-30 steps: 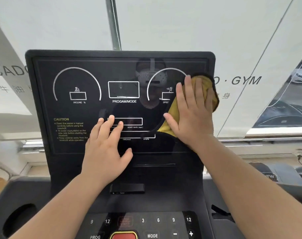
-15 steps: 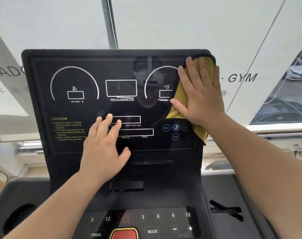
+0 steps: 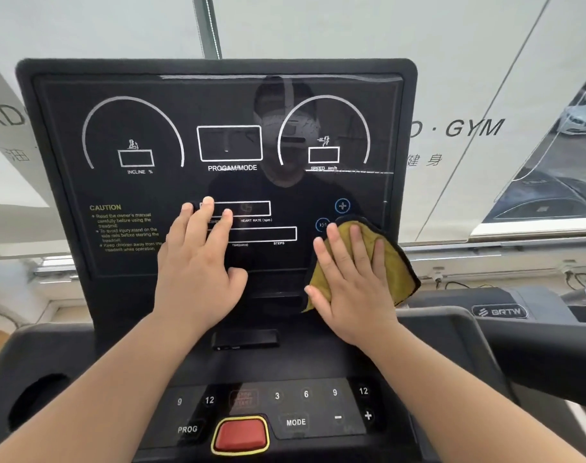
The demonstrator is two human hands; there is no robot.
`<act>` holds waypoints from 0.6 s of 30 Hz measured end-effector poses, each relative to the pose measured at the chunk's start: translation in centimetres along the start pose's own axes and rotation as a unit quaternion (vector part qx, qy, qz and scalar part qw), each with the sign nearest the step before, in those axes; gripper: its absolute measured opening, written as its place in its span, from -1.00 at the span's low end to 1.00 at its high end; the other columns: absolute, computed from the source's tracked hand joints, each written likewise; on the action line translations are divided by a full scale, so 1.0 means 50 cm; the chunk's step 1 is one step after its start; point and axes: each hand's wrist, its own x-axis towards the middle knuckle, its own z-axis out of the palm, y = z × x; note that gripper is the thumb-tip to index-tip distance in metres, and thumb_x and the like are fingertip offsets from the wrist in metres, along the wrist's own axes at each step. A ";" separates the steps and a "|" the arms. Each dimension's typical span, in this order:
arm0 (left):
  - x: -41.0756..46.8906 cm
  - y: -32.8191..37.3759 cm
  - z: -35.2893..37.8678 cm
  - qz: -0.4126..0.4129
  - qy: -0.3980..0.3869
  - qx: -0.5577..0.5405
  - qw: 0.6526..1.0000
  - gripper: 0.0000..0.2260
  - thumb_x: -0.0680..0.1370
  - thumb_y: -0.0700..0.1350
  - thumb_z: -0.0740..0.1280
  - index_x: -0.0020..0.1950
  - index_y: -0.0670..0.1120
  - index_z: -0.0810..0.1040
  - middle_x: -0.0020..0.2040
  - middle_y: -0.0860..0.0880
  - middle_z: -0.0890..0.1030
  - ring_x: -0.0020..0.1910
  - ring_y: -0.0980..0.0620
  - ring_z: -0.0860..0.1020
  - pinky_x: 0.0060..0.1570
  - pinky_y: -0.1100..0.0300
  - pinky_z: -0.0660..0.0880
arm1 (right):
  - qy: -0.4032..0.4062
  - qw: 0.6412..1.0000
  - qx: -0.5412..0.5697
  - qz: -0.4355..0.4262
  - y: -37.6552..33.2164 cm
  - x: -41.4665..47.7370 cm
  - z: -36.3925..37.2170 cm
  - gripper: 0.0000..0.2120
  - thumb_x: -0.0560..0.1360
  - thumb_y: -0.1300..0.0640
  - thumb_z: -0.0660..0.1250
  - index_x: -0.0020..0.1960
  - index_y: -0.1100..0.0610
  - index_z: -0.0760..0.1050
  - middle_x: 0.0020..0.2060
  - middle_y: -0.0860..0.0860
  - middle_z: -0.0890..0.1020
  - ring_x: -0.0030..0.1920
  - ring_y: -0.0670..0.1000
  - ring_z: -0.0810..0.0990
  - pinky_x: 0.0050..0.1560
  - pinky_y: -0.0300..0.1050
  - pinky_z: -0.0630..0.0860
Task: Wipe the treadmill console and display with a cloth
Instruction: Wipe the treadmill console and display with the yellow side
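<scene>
The black treadmill display (image 3: 144,95) stands upright in front of me, with white dials and yellow caution text. My right hand (image 3: 351,282) presses a yellow cloth (image 3: 397,265) flat against the display's lower right corner, fingers spread over it. Part of the cloth hangs past the panel's right edge. My left hand (image 3: 198,265) lies flat and empty on the lower middle of the display, fingertips on the heart rate box. Below the display lies the console keypad (image 3: 305,409) with number keys and a red stop button (image 3: 241,435).
A cup holder (image 3: 37,401) sits in the console's left wing. A second treadmill (image 3: 500,310) stands to the right. A white window blind with GYM lettering (image 3: 473,128) hangs close behind the display.
My right hand has slid the cloth down the display's right side, from the upper right corner to the lower right corner. My left hand has stayed in place on the display.
</scene>
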 end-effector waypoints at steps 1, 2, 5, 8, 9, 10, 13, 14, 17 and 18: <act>0.000 -0.001 0.000 0.005 -0.002 0.007 1.000 -0.31 0.32 -0.05 0.31 0.47 -0.16 0.44 0.50 -0.21 0.37 0.49 -0.33 0.29 0.14 -0.29 0.50 | -0.003 1.000 -0.003 -0.020 0.008 -0.006 -0.001 -0.21 0.60 -0.33 0.10 0.67 0.00 -0.10 0.67 0.00 -0.09 0.67 0.18 -0.16 0.60 0.32 -0.22; 0.000 -0.002 0.000 0.009 -0.005 0.013 1.000 -0.31 0.32 -0.05 0.31 0.47 -0.17 0.44 0.50 -0.22 0.37 0.48 -0.33 0.29 0.12 -0.30 0.51 | -0.004 0.999 -0.011 -0.044 0.024 -0.006 -0.006 -0.21 0.60 -0.35 0.09 0.67 -0.02 -0.10 0.67 -0.01 -0.07 0.67 0.17 -0.14 0.60 0.31 -0.21; 0.000 -0.006 -0.003 0.017 -0.009 0.019 1.000 -0.31 0.33 -0.05 0.31 0.48 -0.17 0.42 0.51 -0.22 0.36 0.49 -0.33 0.28 0.15 -0.32 0.51 | 0.011 0.999 -0.030 -0.041 0.086 0.041 -0.038 -0.18 0.58 -0.40 0.09 0.68 -0.03 -0.05 0.68 -0.01 -0.02 0.67 0.19 -0.05 0.60 0.30 -0.18; -0.003 -0.006 -0.006 0.016 -0.007 0.012 1.000 -0.31 0.34 -0.05 0.31 0.49 -0.16 0.42 0.52 -0.22 0.35 0.50 -0.33 0.28 0.18 -0.30 0.50 | 0.020 0.998 -0.003 0.067 0.109 0.124 -0.082 -0.15 0.57 -0.42 0.06 0.69 0.02 -0.05 0.69 0.06 -0.05 0.66 0.23 -0.08 0.58 0.32 -0.21; -0.004 -0.006 -0.006 0.017 -0.006 0.010 1.000 -0.31 0.34 -0.05 0.31 0.49 -0.16 0.42 0.53 -0.22 0.35 0.50 -0.32 0.28 0.19 -0.30 0.49 | 0.017 0.995 0.008 0.095 0.101 0.144 -0.091 -0.14 0.57 -0.43 0.04 0.69 0.03 -0.07 0.69 0.08 -0.08 0.66 0.24 -0.11 0.58 0.34 -0.21; -0.005 -0.006 -0.006 0.018 -0.006 0.008 1.000 -0.31 0.34 -0.05 0.30 0.49 -0.15 0.41 0.53 -0.21 0.35 0.51 -0.32 0.27 0.21 -0.29 0.49 | 0.015 0.993 0.018 0.118 0.088 0.159 -0.095 -0.13 0.57 -0.43 0.03 0.69 0.03 -0.10 0.68 0.08 -0.10 0.66 0.26 -0.13 0.58 0.36 -0.20; -0.005 -0.008 -0.006 0.020 -0.009 0.008 1.000 -0.30 0.34 -0.05 0.29 0.50 -0.15 0.41 0.54 -0.21 0.34 0.52 -0.31 0.26 0.23 -0.28 0.48 | -0.002 0.986 0.036 0.160 0.038 0.165 -0.092 -0.09 0.56 -0.44 0.03 0.68 0.07 -0.14 0.68 0.11 -0.13 0.65 0.30 -0.16 0.56 0.47 -0.12; -0.004 -0.009 -0.006 0.020 -0.010 0.009 1.000 -0.30 0.34 -0.05 0.29 0.50 -0.15 0.41 0.54 -0.20 0.33 0.52 -0.31 0.26 0.23 -0.28 0.48 | -0.011 0.987 0.039 0.156 0.017 0.152 -0.083 -0.08 0.56 -0.45 0.04 0.68 0.09 -0.14 0.68 0.13 -0.14 0.65 0.31 -0.18 0.55 0.49 -0.12; -0.008 -0.010 -0.001 0.018 -0.016 0.015 1.000 -0.28 0.33 -0.04 0.31 0.52 -0.13 0.38 0.56 -0.18 0.30 0.54 -0.28 0.23 0.20 -0.29 0.49 | -0.022 0.992 0.059 0.105 -0.062 0.080 -0.045 -0.08 0.57 -0.41 0.11 0.69 0.10 -0.13 0.68 0.15 -0.13 0.64 0.33 -0.19 0.55 0.51 -0.15; -0.009 -0.010 0.000 0.017 -0.019 0.019 0.999 -0.27 0.34 -0.03 0.31 0.53 -0.12 0.36 0.57 -0.18 0.28 0.55 -0.28 0.22 0.19 -0.28 0.49 | -0.022 0.994 0.061 0.085 -0.089 0.054 -0.030 -0.09 0.58 -0.39 0.13 0.68 0.10 -0.13 0.68 0.14 -0.12 0.65 0.32 -0.18 0.55 0.50 -0.15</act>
